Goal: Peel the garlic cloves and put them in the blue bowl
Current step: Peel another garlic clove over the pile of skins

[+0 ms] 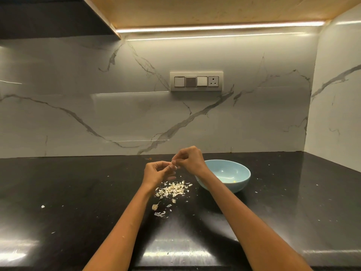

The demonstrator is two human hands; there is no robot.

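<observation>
The garlic clove (172, 164) is nearly buried between the fingertips of the left hand (156, 172) and right hand (190, 160); peeled or not, I can't tell. The right wrist covers the blue bowl (234, 173)'s near-left rim. Both forearms run off the bottom edge.

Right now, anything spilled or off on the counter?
Only garlic skins heaped on the counter under the hands, left of the bowl, with stray flecks scattered wider. Normal peeling litter; bowl sits upright.
</observation>
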